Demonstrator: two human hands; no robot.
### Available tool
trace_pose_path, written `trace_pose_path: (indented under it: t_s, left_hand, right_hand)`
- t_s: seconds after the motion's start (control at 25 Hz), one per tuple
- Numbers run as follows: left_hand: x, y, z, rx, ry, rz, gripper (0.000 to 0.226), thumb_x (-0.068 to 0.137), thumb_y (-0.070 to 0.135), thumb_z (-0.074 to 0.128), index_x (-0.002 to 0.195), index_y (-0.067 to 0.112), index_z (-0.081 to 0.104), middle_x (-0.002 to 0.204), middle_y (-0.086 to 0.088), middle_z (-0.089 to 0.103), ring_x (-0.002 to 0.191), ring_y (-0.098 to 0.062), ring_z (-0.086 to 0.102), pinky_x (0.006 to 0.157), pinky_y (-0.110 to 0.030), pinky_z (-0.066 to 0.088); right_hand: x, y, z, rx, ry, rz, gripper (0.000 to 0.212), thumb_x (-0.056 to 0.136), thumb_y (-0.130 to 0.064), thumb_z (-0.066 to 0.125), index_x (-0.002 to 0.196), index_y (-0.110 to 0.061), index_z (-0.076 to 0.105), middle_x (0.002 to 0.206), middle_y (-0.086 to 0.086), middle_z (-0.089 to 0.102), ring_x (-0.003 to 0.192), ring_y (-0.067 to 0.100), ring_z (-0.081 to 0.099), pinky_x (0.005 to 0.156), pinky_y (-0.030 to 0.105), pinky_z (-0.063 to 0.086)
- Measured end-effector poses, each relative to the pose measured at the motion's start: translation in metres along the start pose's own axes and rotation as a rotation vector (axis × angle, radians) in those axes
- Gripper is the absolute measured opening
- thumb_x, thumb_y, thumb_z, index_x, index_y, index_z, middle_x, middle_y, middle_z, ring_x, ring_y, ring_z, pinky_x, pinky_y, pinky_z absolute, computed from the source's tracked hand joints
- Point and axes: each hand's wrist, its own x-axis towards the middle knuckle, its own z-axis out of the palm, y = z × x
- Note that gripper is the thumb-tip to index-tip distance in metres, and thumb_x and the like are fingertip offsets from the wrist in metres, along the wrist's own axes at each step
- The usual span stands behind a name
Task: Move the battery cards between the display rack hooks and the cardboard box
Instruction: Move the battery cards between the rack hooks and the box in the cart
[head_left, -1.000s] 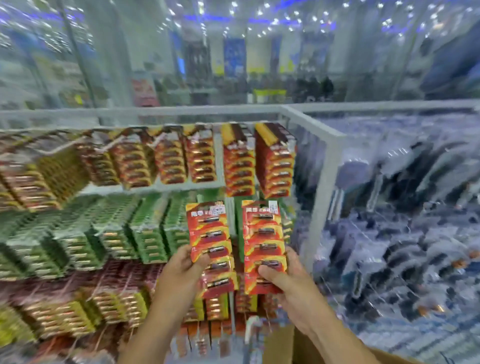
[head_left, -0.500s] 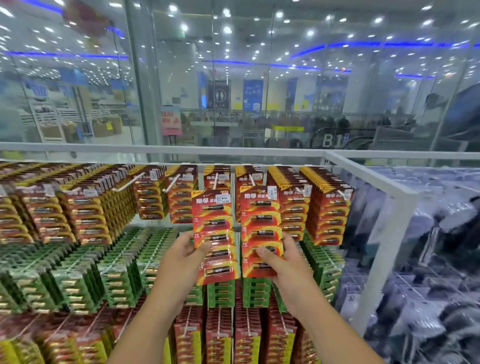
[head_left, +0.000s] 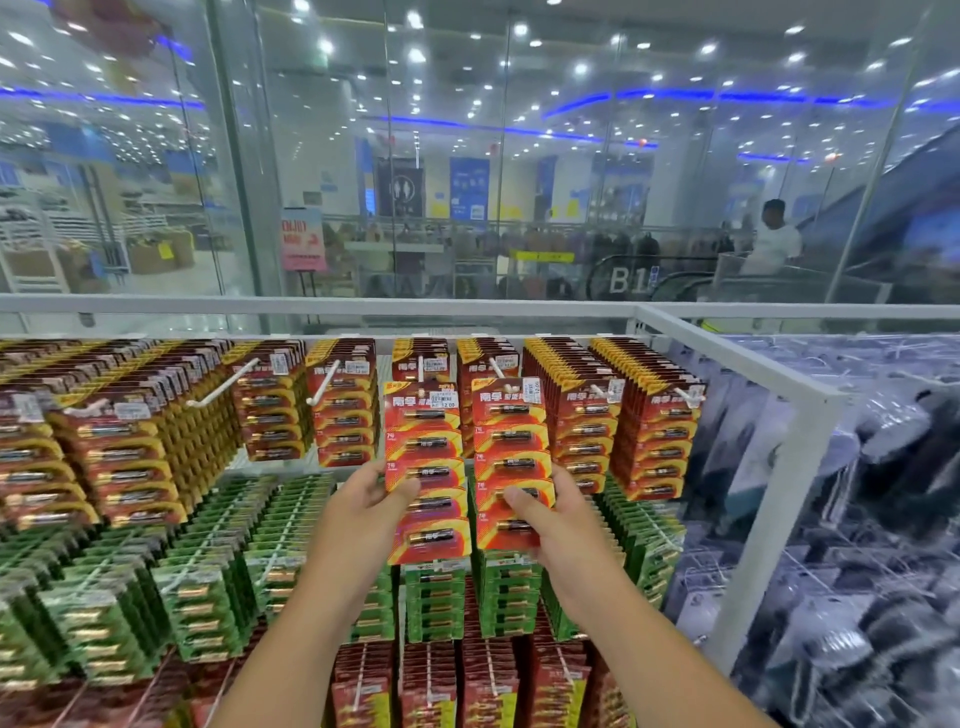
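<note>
My left hand (head_left: 363, 506) grips one red battery card (head_left: 427, 470), right hand (head_left: 561, 512) grips another (head_left: 511, 457). Both upright, side by side, at the display rack's (head_left: 737, 364) top-row hooks (head_left: 496, 366).

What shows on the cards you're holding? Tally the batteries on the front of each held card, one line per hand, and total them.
Left card, gripped by the left hand: 5 batteries
Right card, gripped by the right hand: 5 batteries
Total: 10 batteries
</note>
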Motion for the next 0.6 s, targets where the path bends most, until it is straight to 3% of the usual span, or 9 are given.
trace_pose_path:
  t_s: [0.12, 0.16, 0.24, 0.28, 0.32, 0.44, 0.52, 0.6]
  left_hand:
    - [0.017, -0.003, 0.001, 0.026, 0.005, -0.038, 0.059, 0.098, 0.043, 0.068, 0.152, 0.029, 0.049, 0.147, 0.008, 0.057, 0.133, -0.019, 0.056, 0.111, -0.048, 0.048]
    - [0.023, -0.004, 0.002, 0.012, -0.004, -0.041, 0.05, 0.099, 0.04, 0.067, 0.146, 0.028, 0.054, 0.141, 0.009, 0.061, 0.126, -0.014, 0.06, 0.107, -0.04, 0.052]
    - [0.035, -0.005, 0.004, -0.001, -0.031, -0.067, 0.016, 0.104, 0.031, 0.061, 0.119, 0.029, 0.06, 0.108, 0.018, 0.065, 0.095, 0.003, 0.061, 0.078, -0.013, 0.053]
    - [0.035, 0.001, 0.008, 0.029, -0.018, -0.079, 0.009, 0.105, 0.028, 0.059, 0.113, 0.029, 0.057, 0.096, 0.02, 0.06, 0.083, 0.007, 0.056, 0.065, -0.008, 0.047]
    - [0.031, 0.016, 0.013, 0.044, -0.001, -0.098, 0.011, 0.105, 0.026, 0.058, 0.116, 0.027, 0.058, 0.095, 0.019, 0.06, 0.082, 0.006, 0.056, 0.061, -0.008, 0.045]
    - [0.079, -0.01, 0.013, 0.107, 0.084, -0.095, 0.032, 0.101, 0.041, 0.064, 0.124, 0.02, 0.064, 0.117, 0.005, 0.07, 0.102, -0.012, 0.067, 0.078, -0.021, 0.057]
    - [0.103, -0.022, 0.014, 0.111, 0.09, -0.074, 0.049, 0.091, 0.06, 0.068, 0.126, 0.026, 0.066, 0.126, 0.002, 0.07, 0.111, -0.021, 0.068, 0.091, -0.044, 0.06]
    - [0.119, -0.028, 0.017, 0.151, 0.102, -0.067, 0.037, 0.101, 0.046, 0.061, 0.131, 0.025, 0.063, 0.128, 0.003, 0.067, 0.117, -0.023, 0.064, 0.097, -0.051, 0.056]
  right_hand:
    - [0.012, -0.004, 0.008, -0.016, 0.057, 0.021, 0.049, 0.097, -0.044, 0.069, 0.143, -0.034, 0.054, 0.135, -0.013, 0.066, 0.127, 0.018, 0.061, 0.109, 0.05, 0.048]
    - [0.018, -0.005, 0.01, -0.027, 0.075, 0.027, 0.049, 0.097, -0.046, 0.067, 0.143, -0.032, 0.054, 0.135, -0.015, 0.063, 0.127, 0.017, 0.058, 0.105, 0.047, 0.048]
    - [0.031, -0.008, 0.017, -0.045, 0.122, 0.026, 0.028, 0.1, -0.043, 0.064, 0.124, -0.03, 0.064, 0.116, -0.016, 0.068, 0.106, 0.009, 0.063, 0.085, 0.034, 0.048]
    - [0.039, -0.009, 0.02, -0.049, 0.155, 0.029, 0.02, 0.1, -0.041, 0.064, 0.116, -0.029, 0.068, 0.109, -0.013, 0.072, 0.098, 0.007, 0.066, 0.078, 0.031, 0.05]
    - [0.048, -0.008, 0.023, -0.051, 0.185, 0.034, 0.018, 0.101, -0.04, 0.064, 0.112, -0.027, 0.07, 0.105, -0.009, 0.075, 0.094, 0.01, 0.069, 0.075, 0.031, 0.053]
    - [0.072, -0.01, 0.034, -0.021, 0.254, 0.069, 0.013, 0.102, -0.033, 0.064, 0.103, -0.022, 0.07, 0.093, -0.007, 0.073, 0.081, 0.009, 0.067, 0.06, 0.022, 0.05]
    - [0.087, -0.009, 0.038, -0.006, 0.283, 0.091, 0.009, 0.102, -0.031, 0.064, 0.095, -0.025, 0.064, 0.089, -0.01, 0.066, 0.077, 0.004, 0.06, 0.056, 0.019, 0.042]
    - [0.103, -0.007, 0.043, 0.001, 0.308, 0.098, 0.009, 0.102, -0.031, 0.065, 0.099, -0.023, 0.066, 0.092, -0.008, 0.068, 0.084, 0.008, 0.063, 0.058, 0.022, 0.04]
